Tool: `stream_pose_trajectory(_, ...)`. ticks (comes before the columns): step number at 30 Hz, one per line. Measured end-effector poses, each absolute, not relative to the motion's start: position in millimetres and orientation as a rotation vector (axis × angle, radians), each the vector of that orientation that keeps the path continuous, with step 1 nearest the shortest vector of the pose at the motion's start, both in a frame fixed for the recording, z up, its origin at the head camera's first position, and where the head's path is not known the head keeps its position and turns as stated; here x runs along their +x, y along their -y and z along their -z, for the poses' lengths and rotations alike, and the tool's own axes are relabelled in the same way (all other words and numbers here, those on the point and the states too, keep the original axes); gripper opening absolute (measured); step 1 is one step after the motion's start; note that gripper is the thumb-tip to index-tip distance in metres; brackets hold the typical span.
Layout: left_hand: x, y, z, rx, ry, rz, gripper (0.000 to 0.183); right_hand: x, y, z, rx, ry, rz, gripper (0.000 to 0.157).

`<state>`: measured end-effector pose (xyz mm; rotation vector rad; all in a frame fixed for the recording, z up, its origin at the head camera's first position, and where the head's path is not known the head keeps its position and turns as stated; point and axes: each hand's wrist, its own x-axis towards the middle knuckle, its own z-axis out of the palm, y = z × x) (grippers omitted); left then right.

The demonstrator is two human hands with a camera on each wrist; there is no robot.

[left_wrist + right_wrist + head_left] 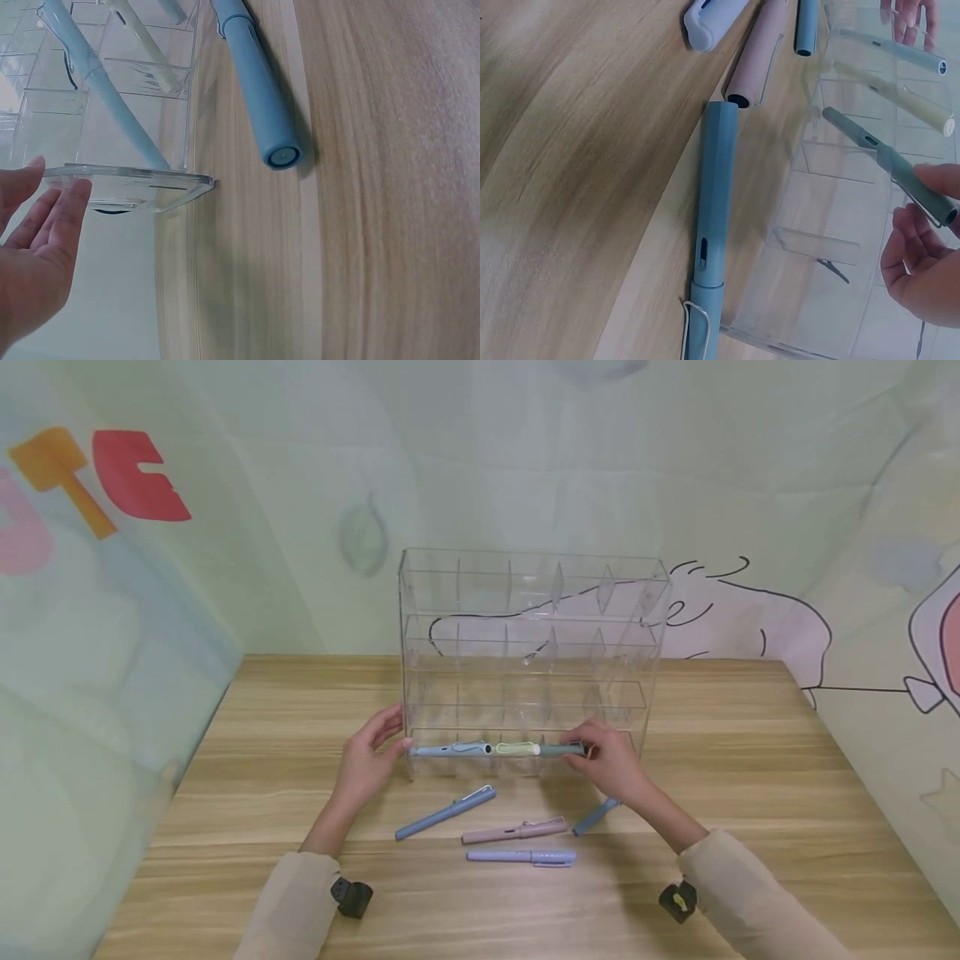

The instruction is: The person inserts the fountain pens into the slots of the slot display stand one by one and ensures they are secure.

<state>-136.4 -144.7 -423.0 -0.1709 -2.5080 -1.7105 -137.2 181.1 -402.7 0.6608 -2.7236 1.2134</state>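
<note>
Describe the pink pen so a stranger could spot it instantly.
Find the clear compartmented rack on the wood-grain table. In front, the pink pen lies between the rack and the lavender pen. Its pink barrel sets it apart from the lavender pen and two blue pens nearby.

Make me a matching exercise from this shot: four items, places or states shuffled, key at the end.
Items
1. dark green pen
2. pale yellow-green pen
3. lavender pen
4. left hand

Places or states
A. on the tabletop, the pen farthest from the clear rack
B. pinched by the right hand
C. at the rack's left side panel
D. middle of the pen row at the lowest tier

Pairs: 1-B, 2-D, 3-A, 4-C
</note>
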Motion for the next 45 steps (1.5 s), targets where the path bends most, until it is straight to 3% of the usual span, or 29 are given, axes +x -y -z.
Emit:
stream_pose_trajectory(6, -136.6, 144.2, 423.8, -0.168, 2.495, 1.727, 0.049, -137.7, -186.1, 401.0, 0.666, 2.719, -1.279, 0.021)
stream_pose_trajectory(23, -136.2, 143.7, 422.4, -0.155, 2.504, 1.728, 0.049, -134.7, -193.7, 396.2, 0.568, 2.828, -1.249, 0.009)
stream_pose_trajectory(45, -136.5, 144.6, 422.3, -0.139, 2.525, 1.727, 0.050, -134.1, -200.2, 396.2, 0.652, 2.765, -1.316, 0.019)
